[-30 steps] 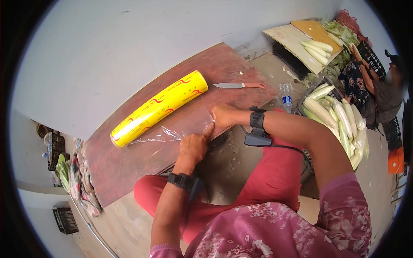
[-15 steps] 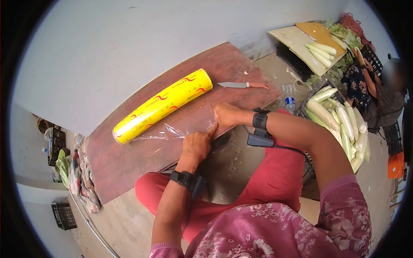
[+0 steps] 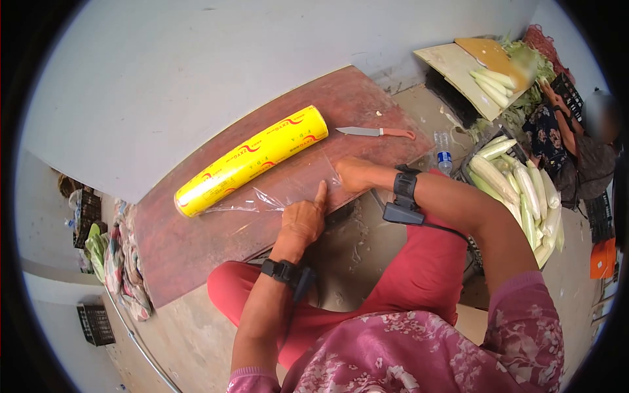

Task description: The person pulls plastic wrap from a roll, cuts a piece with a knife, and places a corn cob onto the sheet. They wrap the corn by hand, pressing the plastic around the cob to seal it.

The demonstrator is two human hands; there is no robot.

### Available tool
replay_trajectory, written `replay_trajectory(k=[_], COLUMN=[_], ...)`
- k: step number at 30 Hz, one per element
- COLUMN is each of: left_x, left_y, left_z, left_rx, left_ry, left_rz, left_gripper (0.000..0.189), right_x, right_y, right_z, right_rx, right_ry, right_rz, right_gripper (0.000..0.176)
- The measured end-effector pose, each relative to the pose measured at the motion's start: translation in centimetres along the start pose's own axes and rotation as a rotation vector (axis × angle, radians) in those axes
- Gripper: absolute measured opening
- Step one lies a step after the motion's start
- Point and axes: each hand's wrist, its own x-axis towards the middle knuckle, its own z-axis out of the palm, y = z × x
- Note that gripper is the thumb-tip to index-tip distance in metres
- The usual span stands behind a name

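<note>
A yellow roll of plastic wrap (image 3: 252, 160) lies slantwise on the reddish-brown board (image 3: 190, 262). A clear sheet of its film (image 3: 265, 200) runs from the roll toward me, creased beside my left hand. My left hand (image 3: 303, 221) is at the film's near edge, its index finger stretched out over the sheet and the other fingers curled on the edge. Closed at the film's right end is my right hand (image 3: 355, 175); its fingertips are mostly hidden. A knife (image 3: 377, 131) with an orange-pink handle lies beyond my right hand.
A water bottle (image 3: 443, 157) stands right of the board. Farther right, a crate holds pale corn cobs (image 3: 517, 177). More cobs (image 3: 493, 85) lie on a panel at the back, near a seated person (image 3: 557, 137). Bundled cloth (image 3: 124, 262) is at the left.
My right hand has shifted slightly right, away from my left hand. My left index finger now points farther up over the film. The roll stays in place.
</note>
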Motion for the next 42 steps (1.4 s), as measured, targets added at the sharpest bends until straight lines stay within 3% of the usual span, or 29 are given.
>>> replay_trajectory(k=[6, 9, 19, 22, 25, 27, 31, 33, 35, 38, 39, 42], left_x=[-0.2, 0.1, -0.2, -0.3, -0.2, -0.2, 0.0, 0.3, 0.5, 0.9, 1.0, 1.0], left_y=[-0.2, -1.0, 0.0, 0.4, 0.5, 0.7, 0.6, 0.6, 0.6, 0.3, 0.0, 0.3], left_z=[-0.3, 0.8, -0.5, -1.0, -1.1, -1.3, -0.9, -0.8, -0.6, -0.2, 0.2, -0.2], left_rx=[0.017, -0.007, 0.035, 0.063, 0.069, 0.069, 0.04, 0.061, 0.075, 0.089, 0.095, 0.092], left_ry=[-0.022, 0.051, 0.015, -0.002, 0.02, 0.04, 0.065, 0.052, 0.045, 0.068, 0.091, 0.064], left_rz=[0.08, 0.15, 0.155, 0.135, 0.144, 0.153, 0.166, 0.162, 0.161, 0.186, 0.203, 0.177], left_gripper=[0.061, 0.052, 0.048, 0.047, 0.047, 0.046, 0.046, 0.047, 0.048, 0.053, 0.054, 0.055], right_x=[-0.3, -0.6, -0.2, -0.4, 0.6, -0.5, -1.5, -2.6, -5.6, -8.3, -9.2, -9.4], right_y=[-0.1, 0.2, 0.8, 1.6, 5.9, 9.6, 21.6, 29.0, 31.2, 36.3, 37.5, 45.2], right_z=[-1.3, -1.2, 0.2, -0.5, -2.4, -5.4, -8.7, -8.8, -11.5, -12.8, -13.2, -13.0], right_rx=[-0.062, -0.055, -0.149, -0.125, -0.032, 0.074, 0.161, -0.077, -0.042, -0.141, -0.145, -0.272], right_ry=[-0.077, -0.013, 0.088, -0.095, -0.117, 0.041, 0.469, 0.763, 0.675, 0.634, 0.681, 0.69], right_rz=[-0.043, -0.091, -0.268, -0.083, -0.21, -0.102, 0.035, 0.047, 0.512, 0.787, 0.808, 0.912], right_gripper=[0.026, 0.021, 0.02, 0.018, 0.018, 0.026, 0.02, 0.026, 0.037, 0.057, 0.048, 0.072])
